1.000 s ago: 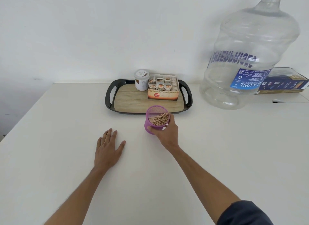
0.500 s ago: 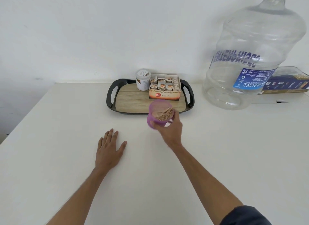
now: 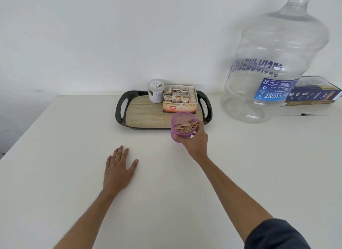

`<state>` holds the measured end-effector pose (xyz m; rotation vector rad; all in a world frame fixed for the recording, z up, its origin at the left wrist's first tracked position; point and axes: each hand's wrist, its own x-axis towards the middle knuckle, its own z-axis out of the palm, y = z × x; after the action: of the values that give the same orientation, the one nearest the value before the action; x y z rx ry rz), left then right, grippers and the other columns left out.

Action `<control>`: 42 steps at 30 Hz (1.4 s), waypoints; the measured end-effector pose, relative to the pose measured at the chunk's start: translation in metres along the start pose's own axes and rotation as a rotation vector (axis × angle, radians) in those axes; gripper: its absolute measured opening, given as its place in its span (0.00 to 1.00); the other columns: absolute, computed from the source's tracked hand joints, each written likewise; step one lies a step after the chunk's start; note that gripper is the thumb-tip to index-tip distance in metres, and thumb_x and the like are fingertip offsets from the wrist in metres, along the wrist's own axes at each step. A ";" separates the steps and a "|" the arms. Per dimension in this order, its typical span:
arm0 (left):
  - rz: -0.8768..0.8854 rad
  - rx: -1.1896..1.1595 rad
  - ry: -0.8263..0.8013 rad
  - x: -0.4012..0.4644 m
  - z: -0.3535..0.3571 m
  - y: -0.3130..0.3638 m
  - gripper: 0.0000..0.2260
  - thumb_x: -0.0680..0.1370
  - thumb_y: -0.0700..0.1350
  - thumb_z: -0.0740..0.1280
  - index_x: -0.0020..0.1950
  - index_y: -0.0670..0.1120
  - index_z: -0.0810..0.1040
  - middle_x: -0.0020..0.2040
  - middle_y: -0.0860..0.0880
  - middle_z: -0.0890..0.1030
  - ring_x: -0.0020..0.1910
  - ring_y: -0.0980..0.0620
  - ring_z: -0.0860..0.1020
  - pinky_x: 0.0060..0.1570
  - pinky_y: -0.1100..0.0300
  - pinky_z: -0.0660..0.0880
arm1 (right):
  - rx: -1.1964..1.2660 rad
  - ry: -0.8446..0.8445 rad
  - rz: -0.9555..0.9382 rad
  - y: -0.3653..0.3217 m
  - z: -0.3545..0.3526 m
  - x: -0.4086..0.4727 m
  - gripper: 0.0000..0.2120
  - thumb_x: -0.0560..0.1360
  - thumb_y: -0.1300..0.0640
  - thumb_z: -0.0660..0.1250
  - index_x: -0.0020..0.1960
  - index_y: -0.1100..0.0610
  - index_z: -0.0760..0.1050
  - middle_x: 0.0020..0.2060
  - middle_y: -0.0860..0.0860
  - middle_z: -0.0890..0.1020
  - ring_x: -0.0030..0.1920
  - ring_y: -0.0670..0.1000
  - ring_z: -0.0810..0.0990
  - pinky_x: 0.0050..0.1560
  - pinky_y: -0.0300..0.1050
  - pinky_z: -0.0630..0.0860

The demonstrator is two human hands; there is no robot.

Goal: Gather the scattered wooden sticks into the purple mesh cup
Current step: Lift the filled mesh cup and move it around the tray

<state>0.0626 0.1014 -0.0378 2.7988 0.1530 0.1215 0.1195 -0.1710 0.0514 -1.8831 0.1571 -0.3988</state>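
1. Fingers and thumb of the right hand [image 3: 194, 141] curl round the purple mesh cup [image 3: 180, 127], grasping its near side; the cup is tilted, its open mouth turned toward the camera; it shows over the front rim of the tray [image 3: 164, 127], though I cannot tell whether it is lifted clear of the desk [image 3: 55, 174] or resting on it.
2. Wooden sticks [image 3: 185, 127] lie bundled inside the cup, some of their ends poking past its rim on the right; I see none loose on the desk.
3. Left hand [image 3: 118, 171] lies flat on the desk, palm down, fingers straight and slightly spread, thumb out to the side; it is released and holds nothing; it sits well apart from the cup, nearer the person.
4. Tray is black with a cut-out handle at each end and a wood-grain floor; it stands at the far edge of the desk, against the white wall.
5. On the tray's far part stands a white jar [image 3: 155, 90], upright with its lid on; just beside it, to the right, is an open tea box [image 3: 180, 100] filled with sachets.
6. To the right of the tray stands a large clear water bottle [image 3: 273, 63] with a blue label; behind it lies a flat dark blue box [image 3: 318, 93].
7. A dark sleeve [image 3: 277, 235] covers the right upper arm at the lower edge of the view; both forearms are bare.
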 end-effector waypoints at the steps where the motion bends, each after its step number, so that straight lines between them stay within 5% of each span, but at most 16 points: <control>1: -0.001 0.001 -0.002 0.000 0.000 0.000 0.39 0.73 0.69 0.42 0.79 0.48 0.58 0.80 0.49 0.55 0.79 0.52 0.50 0.77 0.52 0.47 | 0.020 0.028 -0.010 -0.002 -0.002 0.001 0.40 0.55 0.47 0.84 0.62 0.53 0.71 0.48 0.43 0.82 0.49 0.45 0.81 0.52 0.53 0.80; 5: -0.006 0.005 -0.005 0.000 0.001 0.001 0.38 0.74 0.68 0.43 0.79 0.48 0.58 0.80 0.49 0.55 0.79 0.52 0.50 0.76 0.53 0.47 | 0.128 0.128 -0.041 -0.012 -0.007 0.013 0.39 0.58 0.56 0.85 0.64 0.56 0.70 0.48 0.38 0.80 0.48 0.34 0.80 0.50 0.35 0.79; 8: 0.000 0.003 -0.002 0.000 0.000 0.000 0.39 0.73 0.69 0.42 0.79 0.48 0.58 0.80 0.49 0.55 0.79 0.52 0.50 0.76 0.53 0.47 | 0.044 0.016 0.019 -0.005 -0.004 0.008 0.39 0.56 0.51 0.84 0.63 0.52 0.71 0.47 0.39 0.81 0.47 0.39 0.80 0.52 0.48 0.81; 12: -0.003 0.007 0.002 0.000 0.000 0.000 0.40 0.73 0.69 0.42 0.79 0.48 0.58 0.80 0.49 0.55 0.79 0.52 0.50 0.76 0.53 0.47 | 0.038 0.024 0.000 0.000 -0.002 0.001 0.38 0.57 0.50 0.84 0.61 0.51 0.70 0.47 0.39 0.81 0.49 0.40 0.80 0.50 0.43 0.80; 18: 0.001 0.003 0.008 0.000 -0.001 0.001 0.39 0.74 0.68 0.43 0.78 0.47 0.59 0.80 0.48 0.56 0.79 0.51 0.51 0.76 0.52 0.48 | -0.021 -0.128 0.065 0.020 0.007 -0.016 0.43 0.53 0.41 0.80 0.64 0.50 0.71 0.53 0.41 0.81 0.53 0.45 0.80 0.54 0.50 0.80; 26: 0.004 0.008 0.014 -0.001 -0.001 0.002 0.39 0.74 0.69 0.43 0.78 0.47 0.60 0.79 0.48 0.57 0.79 0.50 0.52 0.76 0.52 0.48 | -0.035 -0.275 0.062 0.035 0.015 -0.035 0.41 0.55 0.46 0.82 0.64 0.48 0.71 0.55 0.39 0.80 0.55 0.44 0.80 0.53 0.51 0.81; 34: 0.012 0.016 0.014 0.000 -0.001 0.002 0.40 0.73 0.68 0.42 0.78 0.47 0.59 0.79 0.47 0.57 0.79 0.49 0.52 0.76 0.50 0.49 | -0.170 -0.121 0.070 0.029 0.026 -0.053 0.49 0.52 0.32 0.79 0.68 0.48 0.66 0.60 0.42 0.78 0.58 0.45 0.77 0.55 0.45 0.77; 38: 0.023 0.051 -0.012 0.003 -0.001 0.001 0.40 0.73 0.69 0.41 0.78 0.47 0.58 0.79 0.47 0.56 0.79 0.49 0.52 0.76 0.50 0.49 | -0.164 -0.082 0.100 0.030 0.033 -0.051 0.43 0.55 0.41 0.82 0.64 0.50 0.68 0.55 0.43 0.81 0.54 0.48 0.80 0.51 0.45 0.78; 42: 0.063 0.072 0.016 0.010 -0.005 -0.003 0.38 0.74 0.68 0.45 0.75 0.45 0.64 0.76 0.44 0.63 0.76 0.45 0.59 0.72 0.47 0.56 | -0.023 -0.097 0.045 0.024 0.040 -0.037 0.40 0.56 0.46 0.84 0.63 0.51 0.71 0.52 0.41 0.81 0.50 0.40 0.78 0.52 0.42 0.78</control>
<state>0.0714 0.1069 -0.0330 2.8755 0.0747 0.1560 0.1011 -0.1324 0.0103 -1.9141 0.1390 -0.2750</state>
